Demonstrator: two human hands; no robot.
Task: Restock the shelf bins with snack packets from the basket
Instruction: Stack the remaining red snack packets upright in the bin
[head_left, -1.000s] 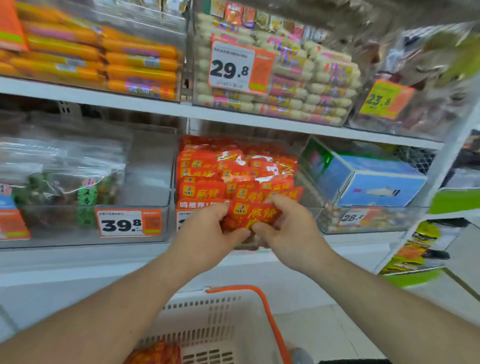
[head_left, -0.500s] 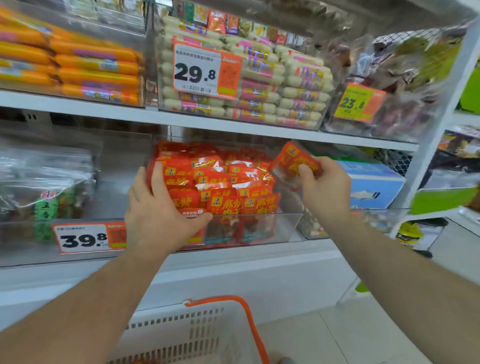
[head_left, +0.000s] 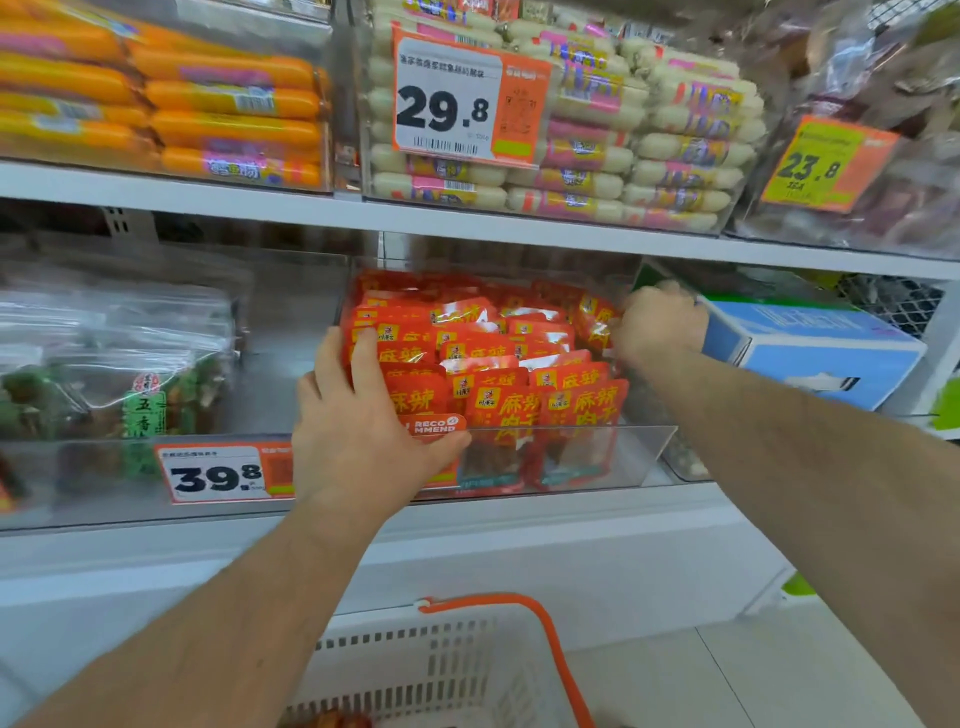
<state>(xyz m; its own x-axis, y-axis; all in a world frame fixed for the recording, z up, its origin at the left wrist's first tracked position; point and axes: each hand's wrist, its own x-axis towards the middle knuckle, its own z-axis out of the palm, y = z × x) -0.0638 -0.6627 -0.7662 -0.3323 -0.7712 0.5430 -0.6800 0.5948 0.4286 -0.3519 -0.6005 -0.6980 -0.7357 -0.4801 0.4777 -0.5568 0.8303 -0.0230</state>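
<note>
White shop shelves (head_left: 519, 221) fill the view, two levels of them, each lined with clear plastic bins. On the upper shelf, orange sausages (head_left: 223, 98) are stacked at the left end, and beside them pale sausages (head_left: 649, 156) sit behind a price tag reading 29.8 (head_left: 457, 104); a yellow tag marked 23.8 (head_left: 823, 166) hangs near the right end. On the lower shelf, the left bin holds clear bags with green labels (head_left: 140, 364) above a 39.8 tag (head_left: 223, 473). The middle bin (head_left: 639, 447) is packed with red snack packets (head_left: 498, 364), standing in rows against its clear front wall. To its right lies a blue box (head_left: 810, 343).

The person's left hand (head_left: 363, 431) rests at the front left corner of the middle bin, fingers stretched flat up against the left side of the packet stack, thumb lying along the front rim by a small "recommend" sticker (head_left: 434, 425). The right hand (head_left: 657, 325) is at the right side of the same bin, fingers curled round a red packet (head_left: 597, 325) that is pressed in against the stack there.

Below the shelves, at the bottom edge of the view, stands a pale plastic basket (head_left: 441, 670) with an orange handle (head_left: 545, 644); something red shows inside it, too blurred to make out.
</note>
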